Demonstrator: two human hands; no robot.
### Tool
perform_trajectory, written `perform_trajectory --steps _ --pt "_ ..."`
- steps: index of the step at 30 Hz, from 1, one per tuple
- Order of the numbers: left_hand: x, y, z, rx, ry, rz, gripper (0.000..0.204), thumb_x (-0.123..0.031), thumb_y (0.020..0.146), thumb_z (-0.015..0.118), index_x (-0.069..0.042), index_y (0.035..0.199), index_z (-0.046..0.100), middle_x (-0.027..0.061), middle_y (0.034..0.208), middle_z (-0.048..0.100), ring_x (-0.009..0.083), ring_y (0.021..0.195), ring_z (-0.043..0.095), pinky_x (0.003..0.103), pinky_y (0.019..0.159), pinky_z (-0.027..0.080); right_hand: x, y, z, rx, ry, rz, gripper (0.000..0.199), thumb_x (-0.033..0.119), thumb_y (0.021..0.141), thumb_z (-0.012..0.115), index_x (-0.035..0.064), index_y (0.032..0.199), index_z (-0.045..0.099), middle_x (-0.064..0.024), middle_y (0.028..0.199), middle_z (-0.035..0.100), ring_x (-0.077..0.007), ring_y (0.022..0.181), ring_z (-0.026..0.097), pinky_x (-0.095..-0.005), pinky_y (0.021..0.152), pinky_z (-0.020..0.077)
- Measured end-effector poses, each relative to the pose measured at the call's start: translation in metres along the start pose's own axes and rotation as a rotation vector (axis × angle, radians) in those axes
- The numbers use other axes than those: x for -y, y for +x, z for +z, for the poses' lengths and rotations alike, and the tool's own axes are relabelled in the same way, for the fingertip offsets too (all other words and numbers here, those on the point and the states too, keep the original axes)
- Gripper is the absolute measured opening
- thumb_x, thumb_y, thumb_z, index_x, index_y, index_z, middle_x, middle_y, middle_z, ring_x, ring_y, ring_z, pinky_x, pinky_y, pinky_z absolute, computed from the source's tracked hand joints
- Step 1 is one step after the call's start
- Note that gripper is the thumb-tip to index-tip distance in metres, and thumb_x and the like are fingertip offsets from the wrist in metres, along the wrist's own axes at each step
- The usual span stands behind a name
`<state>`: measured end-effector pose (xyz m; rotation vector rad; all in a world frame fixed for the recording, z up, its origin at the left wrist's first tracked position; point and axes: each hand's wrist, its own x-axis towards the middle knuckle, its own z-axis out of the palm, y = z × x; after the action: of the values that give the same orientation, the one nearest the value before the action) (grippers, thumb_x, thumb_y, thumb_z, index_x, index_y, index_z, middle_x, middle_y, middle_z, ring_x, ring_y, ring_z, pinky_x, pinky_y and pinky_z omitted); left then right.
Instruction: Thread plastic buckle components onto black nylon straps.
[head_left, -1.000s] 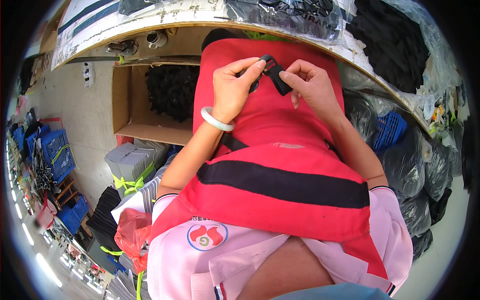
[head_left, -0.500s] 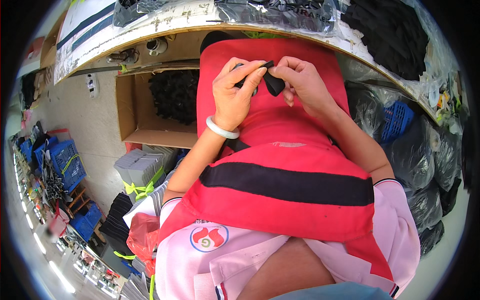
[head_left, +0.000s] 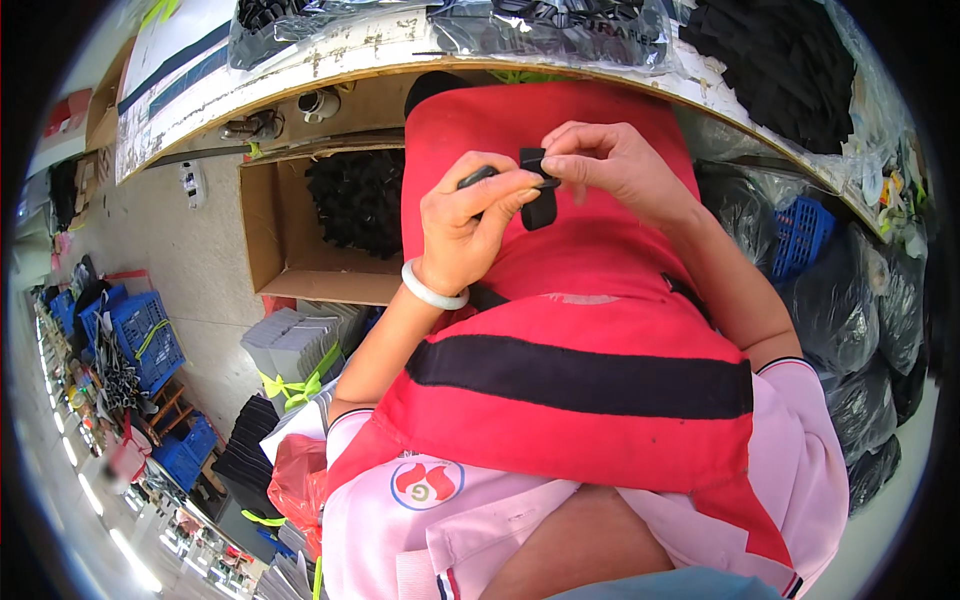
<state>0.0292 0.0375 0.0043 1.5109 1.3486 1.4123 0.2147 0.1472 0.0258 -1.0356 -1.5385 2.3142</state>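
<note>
Two bare hands meet over the red apron (head_left: 590, 250), with a black strap (head_left: 540, 210) between them. The left hand (head_left: 472, 208) pinches the strap between thumb and forefinger; its other fingers curl inward, and what they enclose is mostly hidden. A dark piece (head_left: 477, 177) pokes out above that forefinger; whether it joins the strap cannot be told. The right hand (head_left: 618, 172) has its thumb and bent fingers at the strap's upper end, but whether they grip it or only touch it is unclear, and one lower fingertip is blurred.

Left of the hands, a carton (head_left: 340, 285) holds a dark heap (head_left: 355, 205) whose pieces blend together, its right side covered by the apron. Beyond the hands, the table (head_left: 390, 45) is cut off by the upper edge. Right of them, a blue basket (head_left: 802, 238) is partly hidden among dark bags (head_left: 835, 310).
</note>
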Motion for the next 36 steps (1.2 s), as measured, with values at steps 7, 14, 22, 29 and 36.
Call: perform_trajectory --steps 7,14,22,29,36 --pt "-0.005 -0.005 -0.002 -0.008 -0.016 0.015 0.018 0.001 0.079 0.072 -0.005 0.096 0.072 0.0094 0.087 0.063 0.0181 0.075 0.062 0.028 0.064 0.051 -0.008 0.000 0.010 -0.137 -0.014 -0.164 0.017 0.016 0.088 0.070 0.0001 0.092 0.065 -0.0034 0.083 0.066 -0.0084 0.074 0.061 -0.0224 0.068 0.0505" --pt "-0.025 -0.018 -0.032 0.116 -0.157 -0.220 0.012 0.004 0.078 0.071 -0.001 0.089 0.072 0.0073 0.083 0.064 0.0140 0.073 0.061 0.026 0.065 0.049 -0.035 0.034 0.020 -0.175 0.042 -0.202 0.022 0.010 0.090 0.066 -0.0010 0.107 0.058 -0.0091 0.091 0.066 -0.0119 0.080 0.063 -0.0252 0.072 0.0531" --pt "0.001 -0.054 -0.136 -0.446 -0.067 -0.549 0.030 -0.007 0.092 0.061 -0.006 0.121 0.065 0.0027 0.082 0.064 0.0045 0.059 0.051 0.018 0.050 0.039 -0.067 0.067 0.062 0.240 -0.149 -0.115 0.047 0.010 0.095 0.058 0.0039 0.138 0.042 -0.0133 0.128 0.054 -0.0168 0.114 0.056 -0.0311 0.099 0.0447" --pt "0.015 -0.046 -0.065 -0.062 -0.331 -0.556 0.045 -0.004 0.093 0.057 -0.007 0.137 0.051 0.0003 0.088 0.062 0.0049 0.070 0.052 0.018 0.063 0.043 -0.040 0.056 0.057 0.087 -0.098 -0.082 0.024 0.016 0.094 0.061 0.0009 0.112 0.063 -0.0024 0.098 0.065 -0.0094 0.085 0.059 -0.0244 0.077 0.0491" --pt "0.017 -0.029 -0.013 0.198 -0.502 -0.510 0.069 0.004 0.091 0.057 -0.011 0.152 0.028 0.0008 0.103 0.056 0.0067 0.084 0.053 0.020 0.078 0.043 -0.036 0.046 0.044 0.128 -0.014 -0.024 0.019 0.016 0.094 0.061 -0.0004 0.103 0.066 -0.0030 0.082 0.064 -0.0100 0.073 0.060 -0.0241 0.068 0.0491"
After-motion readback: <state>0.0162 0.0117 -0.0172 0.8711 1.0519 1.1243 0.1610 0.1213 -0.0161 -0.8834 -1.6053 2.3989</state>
